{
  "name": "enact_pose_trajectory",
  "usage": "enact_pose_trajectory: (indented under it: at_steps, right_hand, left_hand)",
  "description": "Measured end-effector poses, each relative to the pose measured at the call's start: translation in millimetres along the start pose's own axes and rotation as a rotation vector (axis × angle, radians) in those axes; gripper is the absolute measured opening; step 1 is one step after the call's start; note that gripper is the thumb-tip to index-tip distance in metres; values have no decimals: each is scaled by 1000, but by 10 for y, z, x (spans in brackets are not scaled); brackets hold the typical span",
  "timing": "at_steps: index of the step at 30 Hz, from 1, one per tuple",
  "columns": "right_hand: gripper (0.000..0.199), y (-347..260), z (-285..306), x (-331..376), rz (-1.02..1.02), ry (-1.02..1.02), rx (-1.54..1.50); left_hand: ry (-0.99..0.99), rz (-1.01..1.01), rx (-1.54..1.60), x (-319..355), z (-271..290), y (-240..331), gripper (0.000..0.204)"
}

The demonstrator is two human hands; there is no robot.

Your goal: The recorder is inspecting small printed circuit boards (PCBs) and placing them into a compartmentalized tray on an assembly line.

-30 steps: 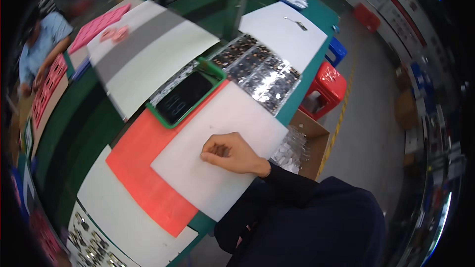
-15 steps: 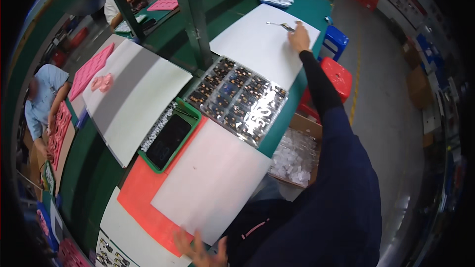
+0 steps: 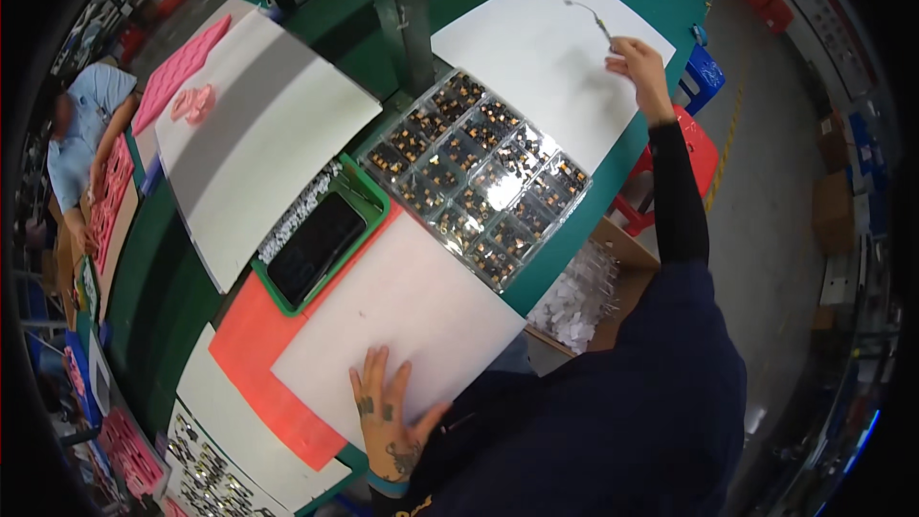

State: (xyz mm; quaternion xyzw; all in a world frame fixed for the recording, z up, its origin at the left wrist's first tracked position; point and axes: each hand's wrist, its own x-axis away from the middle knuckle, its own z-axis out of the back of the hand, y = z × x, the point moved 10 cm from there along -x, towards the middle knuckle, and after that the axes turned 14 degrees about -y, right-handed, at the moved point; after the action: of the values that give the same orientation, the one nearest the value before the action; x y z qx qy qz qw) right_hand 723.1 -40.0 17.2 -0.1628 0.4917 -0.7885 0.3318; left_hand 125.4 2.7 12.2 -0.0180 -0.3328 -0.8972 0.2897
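Note:
My right hand (image 3: 639,72) is closed on one end of a thin flexible strip with a small tab at its tip, which looks like a flex cable (image 3: 599,19). It is held over the far white sheet (image 3: 522,43), near that sheet's right side. My left hand (image 3: 391,416), fingers spread, is at the lower edge of the near white sheet (image 3: 412,292); whether it presses on the sheet I cannot tell. Between the two sheets lies a clear compartment tray (image 3: 442,222) filled with small dark and copper-coloured parts.
Left of the tray sits a green bin (image 3: 375,230) holding a black phone-like slab (image 3: 316,244). An orange sheet (image 3: 278,397) shows under the near white sheet. A green post (image 3: 404,29) rises behind. At right are a red stool (image 3: 694,148) and an open carton (image 3: 622,249). A co-worker (image 3: 91,134) works at left.
My right hand has lifted the flex cable, which now points up and left. My left hand has moved up onto the near white sheet's area. The view has shifted.

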Motion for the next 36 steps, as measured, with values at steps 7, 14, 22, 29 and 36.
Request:
enact_pose_trajectory:
  at_steps: [7, 14, 22, 29, 36]
  right_hand:
    - [30, -896, -2231, 2485, -273, -836, -997]
    - [20, -1035, -2027, 2575, -46, -589, -608]
    - [12, -1051, -1229, 1858, 450, -266, 743]
    - [15, -1038, -1382, 1812, 472, -349, 833]
    - [12, -939, -1341, 1748, 379, -420, 831]
  left_hand:
    - [223, -208, 1215, -697, 53, 331, 48]
    - [390, -13, 1664, -522, -105, -222, 40]
    - [303, 141, 1601, -197, 142, -837, 40]
    - [324, 83, 1494, -155, 144, -903, 39]
    - [208, 108, 1458, -165, 89, -926, 33]
